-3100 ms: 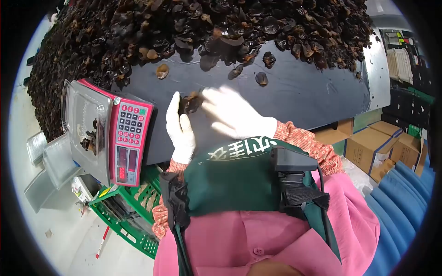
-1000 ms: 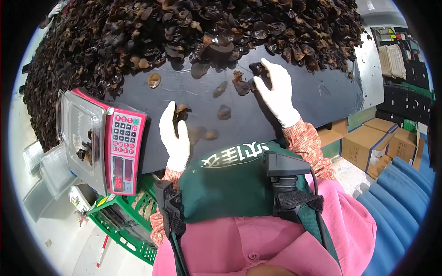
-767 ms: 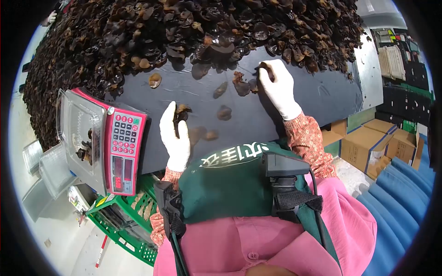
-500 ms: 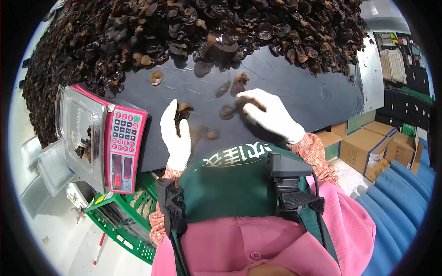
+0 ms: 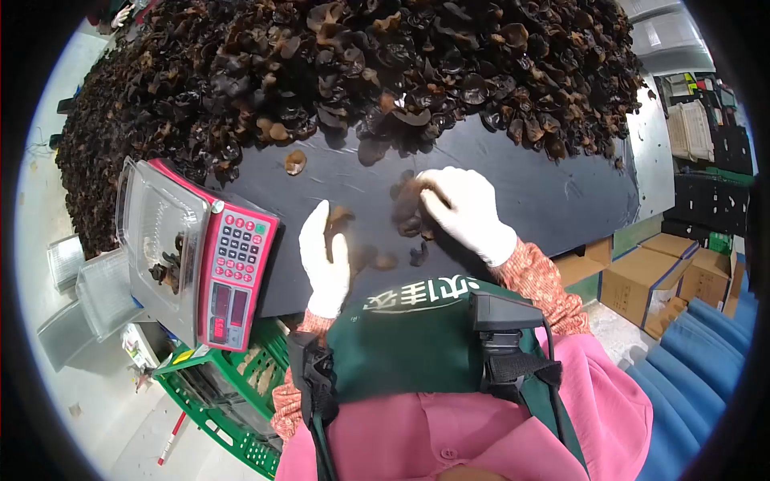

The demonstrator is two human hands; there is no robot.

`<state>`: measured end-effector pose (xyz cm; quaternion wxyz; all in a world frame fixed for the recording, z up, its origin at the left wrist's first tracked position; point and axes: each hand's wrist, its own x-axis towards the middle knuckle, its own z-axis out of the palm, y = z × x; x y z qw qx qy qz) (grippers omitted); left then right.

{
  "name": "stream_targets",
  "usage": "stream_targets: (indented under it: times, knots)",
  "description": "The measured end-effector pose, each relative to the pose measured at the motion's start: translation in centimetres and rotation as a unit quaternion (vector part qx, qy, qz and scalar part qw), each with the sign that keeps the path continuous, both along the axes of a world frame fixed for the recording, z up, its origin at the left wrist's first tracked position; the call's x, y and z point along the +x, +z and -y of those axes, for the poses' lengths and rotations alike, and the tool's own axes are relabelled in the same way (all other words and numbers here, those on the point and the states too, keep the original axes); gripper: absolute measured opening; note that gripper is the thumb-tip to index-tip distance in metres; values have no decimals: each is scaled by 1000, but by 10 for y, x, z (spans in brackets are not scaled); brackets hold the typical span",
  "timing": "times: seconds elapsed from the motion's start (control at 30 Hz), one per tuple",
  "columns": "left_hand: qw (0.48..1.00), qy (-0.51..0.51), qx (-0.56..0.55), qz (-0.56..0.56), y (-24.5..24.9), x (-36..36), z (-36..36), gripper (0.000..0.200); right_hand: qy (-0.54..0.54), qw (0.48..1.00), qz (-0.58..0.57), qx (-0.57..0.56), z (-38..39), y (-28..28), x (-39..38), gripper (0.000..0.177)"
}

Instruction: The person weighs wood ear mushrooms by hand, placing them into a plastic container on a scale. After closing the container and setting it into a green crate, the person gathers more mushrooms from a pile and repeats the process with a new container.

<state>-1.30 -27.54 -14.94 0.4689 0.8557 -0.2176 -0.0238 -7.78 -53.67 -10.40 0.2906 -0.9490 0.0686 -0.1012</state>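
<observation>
My left hand (image 5: 325, 264), in a white glove, rests low over the dark tabletop (image 5: 521, 192) with thumb and fingers apart. A brown wood ear mushroom (image 5: 342, 216) lies in the gap by its fingertips, and a few blurred pieces are just right of it. My right hand (image 5: 469, 210), gloved too, has its fingers and thumb closed on a small cluster of wood ear mushrooms (image 5: 407, 210), smeared by motion. One lighter piece (image 5: 295, 163) lies apart, nearer the heap. A clear plastic tray (image 5: 151, 248) with several dark pieces sits on the pink scale (image 5: 233, 264) at left.
A large heap of wood ear mushrooms (image 5: 361, 72) covers the far side of the table. Below the scale stands a green crate (image 5: 216, 417), with stacked clear trays (image 5: 104, 293) beside it. Cardboard boxes (image 5: 642, 272) and blue cloth (image 5: 690, 377) are at right.
My right hand has drawn in and closed on the mushrooms, and the scattered pieces there are now bunched together. The left hand stays spread beside its piece. The whole view has shifted slightly.
</observation>
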Motion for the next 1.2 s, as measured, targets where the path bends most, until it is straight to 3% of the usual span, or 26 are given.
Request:
stream_targets:
  times: [0.03,0.13,0.23,0.27,0.37,0.4,0.5,0.57,0.63,0.7,0.77,0.8,0.9,0.93,1.13,1.2]
  knots:
    - [1000,-4,3,1,-1,0,-1,52,56,997,-4,61,-3,-1,-1,26]
    - [999,-10,-27,-15,1,1,1,51,103,990,57,74,-11,-2,-5,41]
    - [999,-12,-40,-22,7,-1,2,50,25,993,110,32,-13,-27,0,43]
    - [998,-11,-46,-30,8,-2,2,49,55,994,95,28,-19,-34,-5,43]
    - [997,-13,-60,-44,9,1,5,49,177,966,75,172,-33,-23,-4,31]
    - [997,-13,-62,-45,10,0,5,49,123,979,103,122,-31,-6,6,27]
    - [999,-7,-33,-20,4,-1,2,48,-41,984,172,-11,-5,5,48,38]
    - [1000,-5,-19,-8,4,-2,0,47,-64,972,183,-129,10,2,77,38]
    - [1000,-9,-23,-9,7,-1,2,47,-22,974,131,-184,25,-11,89,27]
    - [1000,-4,-24,-13,8,1,3,46,-74,978,170,-92,29,-9,89,17]
    - [999,-5,-36,-24,6,0,2,46,-147,967,195,71,27,-10,89,16]
    - [996,-8,-72,-50,11,-1,5,46,-138,950,159,231,29,-4,85,22]
    - [996,-9,-71,-53,11,-1,5,46,-151,864,-28,479,41,12,74,25]
    - [994,-5,-79,-70,11,-2,5,46,-117,846,-7,520,42,12,70,20]
    - [998,-25,-55,-24,11,0,5,52,-135,781,-2,610,37,0,62,23]
    - [999,-26,-27,-7,10,0,4,52,-63,863,-8,501,32,5,53,23]
